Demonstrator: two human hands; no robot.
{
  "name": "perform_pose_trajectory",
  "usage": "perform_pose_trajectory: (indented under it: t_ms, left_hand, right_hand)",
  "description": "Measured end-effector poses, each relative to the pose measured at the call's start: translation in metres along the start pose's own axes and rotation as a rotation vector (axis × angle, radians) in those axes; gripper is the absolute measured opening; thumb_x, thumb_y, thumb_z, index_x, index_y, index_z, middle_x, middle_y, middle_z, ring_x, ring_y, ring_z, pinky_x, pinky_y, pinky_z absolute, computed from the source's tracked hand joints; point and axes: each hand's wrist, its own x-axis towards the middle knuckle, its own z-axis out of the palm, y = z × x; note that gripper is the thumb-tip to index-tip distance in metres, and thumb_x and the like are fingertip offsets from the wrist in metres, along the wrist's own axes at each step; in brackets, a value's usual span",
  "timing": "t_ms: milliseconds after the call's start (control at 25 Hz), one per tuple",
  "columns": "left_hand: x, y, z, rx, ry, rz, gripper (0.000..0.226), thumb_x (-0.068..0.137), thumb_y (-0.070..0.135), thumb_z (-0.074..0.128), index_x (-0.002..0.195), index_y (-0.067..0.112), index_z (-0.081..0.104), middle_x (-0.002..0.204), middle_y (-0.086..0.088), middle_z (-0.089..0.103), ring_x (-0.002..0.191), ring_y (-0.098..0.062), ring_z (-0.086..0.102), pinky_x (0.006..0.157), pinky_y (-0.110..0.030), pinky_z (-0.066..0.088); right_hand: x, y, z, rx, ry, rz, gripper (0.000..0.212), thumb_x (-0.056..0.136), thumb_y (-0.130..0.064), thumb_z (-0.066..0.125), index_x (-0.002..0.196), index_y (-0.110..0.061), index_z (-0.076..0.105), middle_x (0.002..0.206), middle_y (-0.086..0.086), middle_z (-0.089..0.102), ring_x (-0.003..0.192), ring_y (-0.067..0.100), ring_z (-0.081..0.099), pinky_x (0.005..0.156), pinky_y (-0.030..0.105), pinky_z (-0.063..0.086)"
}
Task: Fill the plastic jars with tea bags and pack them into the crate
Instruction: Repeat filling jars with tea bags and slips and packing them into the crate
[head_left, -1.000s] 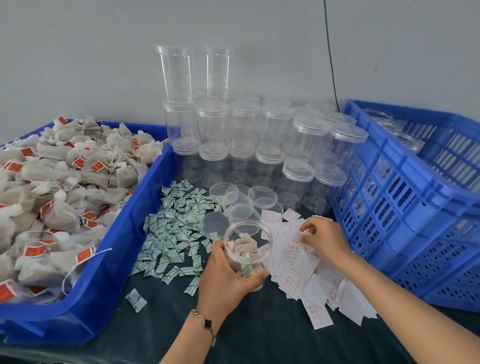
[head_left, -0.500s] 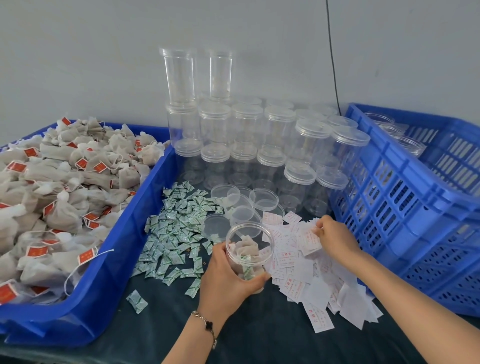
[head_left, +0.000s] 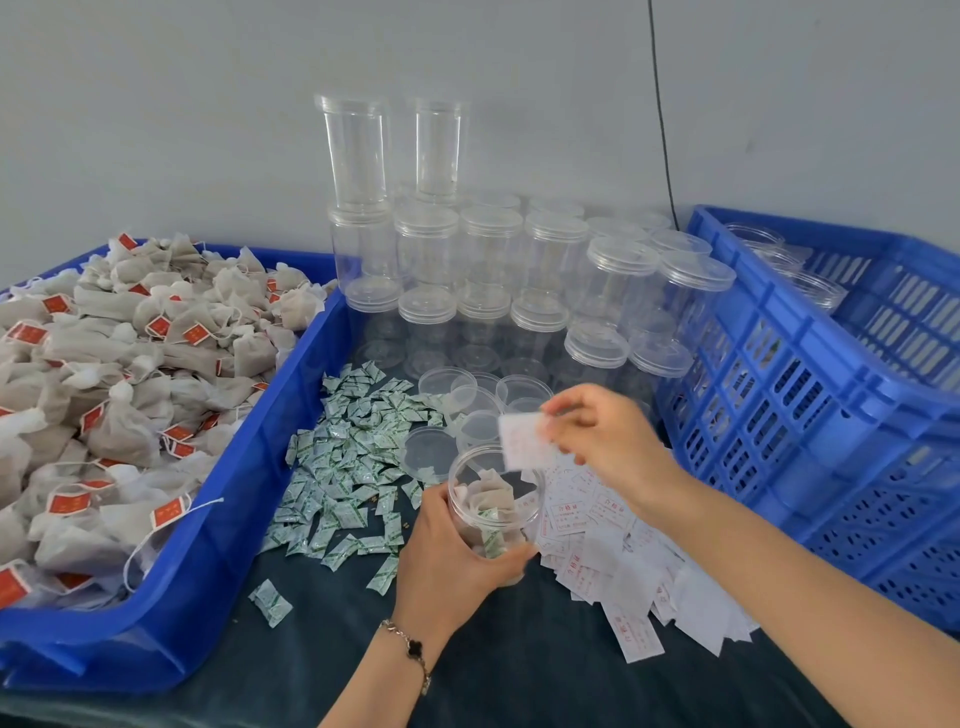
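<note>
My left hand (head_left: 447, 556) grips a clear plastic jar (head_left: 493, 504) with no lid; tea bags and a small green-and-white sachet lie inside it. My right hand (head_left: 597, 441) pinches a white paper slip (head_left: 524, 439) just above the jar's mouth. A blue tray (head_left: 244, 467) on the left is heaped with tea bags (head_left: 114, 384) bearing red tags. The blue slatted crate (head_left: 810, 395) on the right holds clear jars (head_left: 779, 260) at its far end.
Stacked lidded empty jars (head_left: 493, 270) stand at the back against the wall. Loose lids (head_left: 467, 410), a spread of green sachets (head_left: 348, 457) and a pile of white slips (head_left: 623, 566) lie on the dark cloth between tray and crate.
My right hand has lifted off the slip pile with one slip and moved left, up over the jar mouth. My left hand has kept the jar in place.
</note>
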Motion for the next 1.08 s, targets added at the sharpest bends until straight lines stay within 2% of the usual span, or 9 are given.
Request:
perform_pose_trajectory:
  t_ms: [160, 320, 480, 600, 720, 840, 880, 960, 1080]
  left_hand:
    - [-0.001, 0.000, 0.000, 0.011, 0.001, -0.001, 0.079, 0.038, 0.071, 0.075, 0.096, 0.046, 0.028, 0.097, 0.019, 0.059, 0.080, 0.006, 0.058, 0.061, -0.017, 0.045]
    - [-0.002, 0.003, -0.001, -0.030, -0.020, -0.010, 0.079, 0.039, 0.065, 0.079, 0.101, 0.045, 0.034, 0.092, 0.019, 0.059, 0.078, 0.009, 0.058, 0.061, -0.015, 0.047]
    - [-0.003, 0.031, -0.009, 0.012, -0.050, 0.047, 0.084, 0.034, 0.068, 0.078, 0.102, 0.040, 0.037, 0.090, 0.021, 0.060, 0.078, 0.016, 0.056, 0.060, -0.013, 0.049]
    - [0.005, 0.096, -0.009, 0.009, -0.037, 0.240, 0.080, 0.032, 0.073, 0.074, 0.098, 0.047, 0.037, 0.091, 0.024, 0.058, 0.080, 0.016, 0.057, 0.061, -0.015, 0.050]
    - [0.016, 0.187, -0.006, -0.081, -0.010, 0.521, 0.076, 0.037, 0.074, 0.077, 0.097, 0.045, 0.039, 0.101, 0.018, 0.047, 0.090, 0.013, 0.052, 0.070, -0.009, 0.048]
    - [0.035, 0.275, 0.008, -0.069, -0.046, 0.662, 0.075, 0.036, 0.080, 0.069, 0.093, 0.039, 0.042, 0.103, 0.016, 0.040, 0.094, -0.001, 0.054, 0.077, -0.021, 0.051]
    - [0.043, 0.303, 0.014, -0.005, -0.048, 0.708, 0.080, 0.035, 0.086, 0.065, 0.095, 0.038, 0.042, 0.101, 0.019, 0.038, 0.093, 0.000, 0.052, 0.078, -0.018, 0.046]
    - [0.057, 0.352, 0.030, 0.111, -0.055, 0.791, 0.096, 0.037, 0.086, 0.060, 0.113, 0.030, 0.045, 0.104, 0.019, 0.038, 0.093, 0.001, 0.046, 0.080, -0.016, 0.040]
    - [0.078, 0.403, 0.056, 0.175, -0.062, 0.844, 0.107, 0.050, 0.070, 0.075, 0.137, 0.022, 0.035, 0.119, 0.005, 0.037, 0.103, -0.013, 0.048, 0.088, -0.026, 0.042]
  right_hand:
    - [-0.009, 0.001, 0.028, -0.340, -0.136, -0.086, 0.008, 0.083, -0.023, 0.070, 0.080, -0.027, 0.063, 0.072, -0.014, 0.067, 0.065, -0.008, 0.061, 0.059, 0.004, 0.043]
    - [-0.013, 0.008, 0.021, -0.356, -0.094, -0.159, 0.016, 0.082, -0.022, 0.070, 0.091, -0.033, 0.062, 0.082, -0.019, 0.062, 0.060, -0.006, 0.053, 0.061, 0.007, 0.041]
    - [-0.020, 0.001, -0.004, -0.449, -0.057, -0.109, 0.025, 0.083, -0.022, 0.069, 0.106, -0.025, 0.060, 0.095, -0.012, 0.056, 0.069, -0.004, 0.049, 0.064, 0.011, 0.039]
    - [-0.029, -0.026, -0.052, -0.394, 0.114, -0.168, 0.022, 0.083, -0.017, 0.067, 0.103, -0.024, 0.063, 0.090, -0.012, 0.060, 0.072, -0.004, 0.053, 0.068, 0.010, 0.043]
    - [-0.040, -0.075, -0.124, -0.372, 0.288, -0.283, 0.019, 0.084, -0.024, 0.066, 0.099, -0.034, 0.063, 0.086, -0.019, 0.061, 0.076, -0.007, 0.058, 0.072, 0.005, 0.044]
    - [-0.038, -0.116, -0.204, -0.312, 0.449, -0.310, 0.016, 0.079, -0.014, 0.066, 0.081, -0.029, 0.064, 0.074, -0.011, 0.064, 0.067, 0.007, 0.064, 0.072, 0.028, 0.057]
    - [-0.036, -0.126, -0.228, -0.270, 0.491, -0.304, 0.017, 0.078, -0.008, 0.065, 0.078, -0.025, 0.064, 0.069, -0.008, 0.063, 0.061, 0.009, 0.064, 0.066, 0.032, 0.058]
    - [-0.032, -0.137, -0.272, -0.222, 0.566, -0.273, 0.017, 0.075, -0.002, 0.062, 0.076, -0.019, 0.064, 0.066, 0.000, 0.061, 0.055, 0.009, 0.061, 0.057, 0.028, 0.058]
    - [-0.015, -0.133, -0.322, -0.287, 0.673, -0.168, 0.015, 0.073, -0.001, 0.061, 0.070, -0.016, 0.063, 0.063, 0.004, 0.058, 0.057, 0.012, 0.059, 0.053, 0.024, 0.057]
